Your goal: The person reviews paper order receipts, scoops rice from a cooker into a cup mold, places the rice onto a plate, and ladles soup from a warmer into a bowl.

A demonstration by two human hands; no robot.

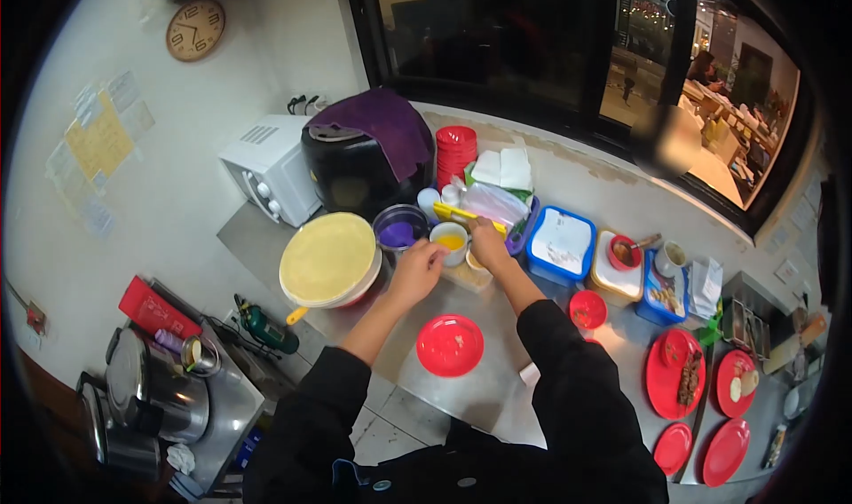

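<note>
A white cup (pixel 450 236) with yellow contents stands on the steel counter. My left hand (pixel 417 271) is at its near left rim, fingers pinched together on the edge. My right hand (pixel 488 242) is closed just right of the cup, over a long yellow flat piece (pixel 454 213) whose kind I cannot make out. Beneath the right hand, a small round dish is partly hidden. Left of the cup sits a dark pot (pixel 399 227) with something purple inside. Closer to me lies a red plate (pixel 450 345) with a few small scraps on it.
A large tub with a pale yellow lid (pixel 328 260) stands at left, before a black cooker (pixel 364 162) under a purple cloth. A white microwave (pixel 271 171) is behind. Blue-rimmed containers (pixel 561 242) line the wall at right, with red plates (pixel 674 375) holding food farther right.
</note>
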